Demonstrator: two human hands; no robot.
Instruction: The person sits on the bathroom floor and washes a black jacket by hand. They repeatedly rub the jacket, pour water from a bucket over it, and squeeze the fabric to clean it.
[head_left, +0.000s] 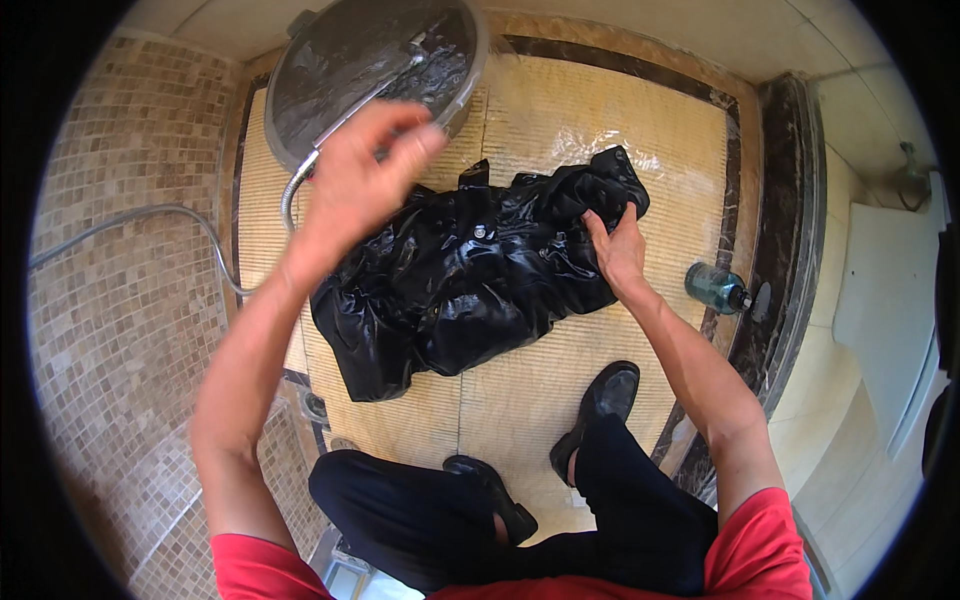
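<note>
A soaked black garment (465, 277) with metal snap buttons lies bunched across the ribbed floor in front of me. My right hand (621, 244) grips its right end, thumb on top of the wet cloth. My left hand (367, 169) is blurred and raised over the garment's upper left, thumb and fingers apart with nothing visible between them. Just beyond it, a shower handset (360, 111) leans over the rim of a round grey basin (276, 112). The handset's head end reaches over the rippled water in the basin. Part of the handset's handle is hidden by my left hand.
A grey shower hose (176, 210) runs from the left wall down to the floor. On the right, a teal pump bottle (716, 289) lies beside the dark stone threshold (784, 225). A floor drain (313, 406) is at lower left. My black shoes (607, 394) stand near the garment.
</note>
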